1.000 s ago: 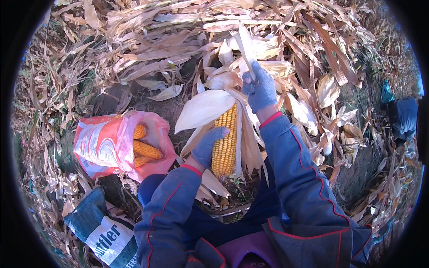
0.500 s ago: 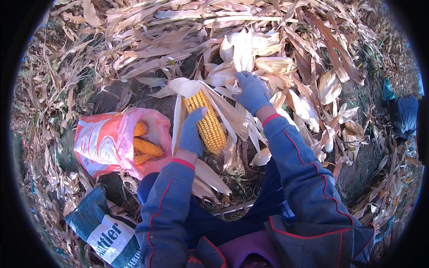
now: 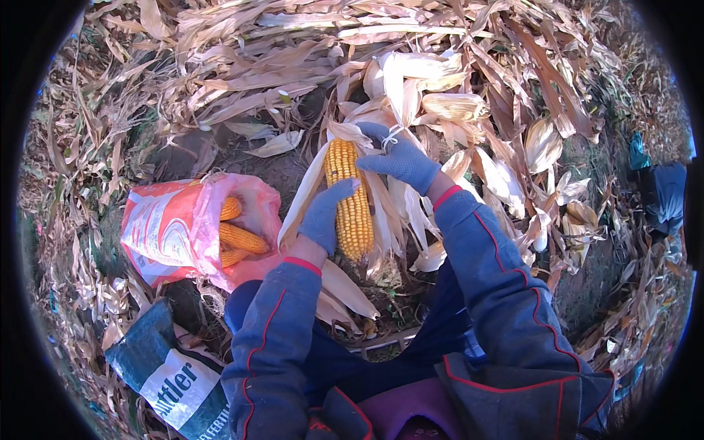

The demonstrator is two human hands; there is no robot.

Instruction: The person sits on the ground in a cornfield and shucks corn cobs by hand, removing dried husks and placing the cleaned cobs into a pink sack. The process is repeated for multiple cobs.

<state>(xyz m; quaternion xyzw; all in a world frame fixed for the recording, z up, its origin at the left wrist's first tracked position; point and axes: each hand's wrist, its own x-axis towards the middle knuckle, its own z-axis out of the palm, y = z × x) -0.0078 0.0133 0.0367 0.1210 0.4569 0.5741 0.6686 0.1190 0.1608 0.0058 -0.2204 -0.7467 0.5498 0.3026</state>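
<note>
A large yellow ear of corn (image 3: 355, 227) is held in front of the knees (image 3: 246, 301), above the ground, its bare rows of kernels turned upward and its pale dry husk (image 3: 304, 194) hanging open along both sides. It is gripped from its left side by the gloved left hand (image 3: 323, 216), the thumb laid across the kernels and the fingers hidden underneath, apparently so that the ear is kept steady from below while its face is left uncovered. The upper end is met by the gloved right hand (image 3: 403, 161), whose thumb is pointed in toward the kernels; its fingers are bent near the base of the husk, but whether anything is pinched there cannot be told. A thin white strand (image 3: 394, 136) is seen over those fingers. Beside the left arm, a red and white sack (image 3: 158, 231) is laid on its side, its pink mouth faced toward the hands, probably so that it can be reached easily; yellow ears (image 3: 243, 239) are seen inside. A dark green bag (image 3: 139, 350) is placed nearer the body. Beyond the hands, loose husks (image 3: 502, 176) are strewn before a band of dry stalks (image 3: 293, 51).
</note>
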